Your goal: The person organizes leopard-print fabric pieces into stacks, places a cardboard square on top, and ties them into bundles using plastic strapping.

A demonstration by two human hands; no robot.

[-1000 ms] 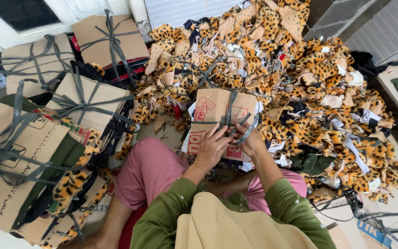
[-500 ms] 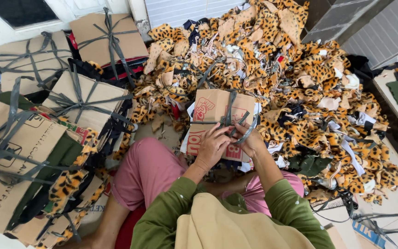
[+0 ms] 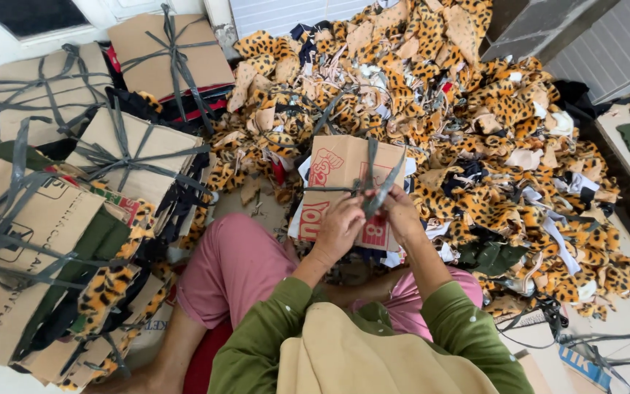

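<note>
Over our lap, between the pink-trousered knees, our left hand (image 3: pixel 338 228) and right hand (image 3: pixel 400 213) meet on a cardboard-wrapped bundle (image 3: pixel 348 186), both closed on the grey strap (image 3: pixel 382 191) that crosses it (fingers pinched where the bands meet). Beyond the bundle a heap of leopard-print fabric scraps (image 3: pixel 475 124) spreads toward the floor's far and right edges. Along the left edge lie tied bundles (image 3: pixel 129 149) already strapped in the same grey bands, stacked close together, some touching.
</note>
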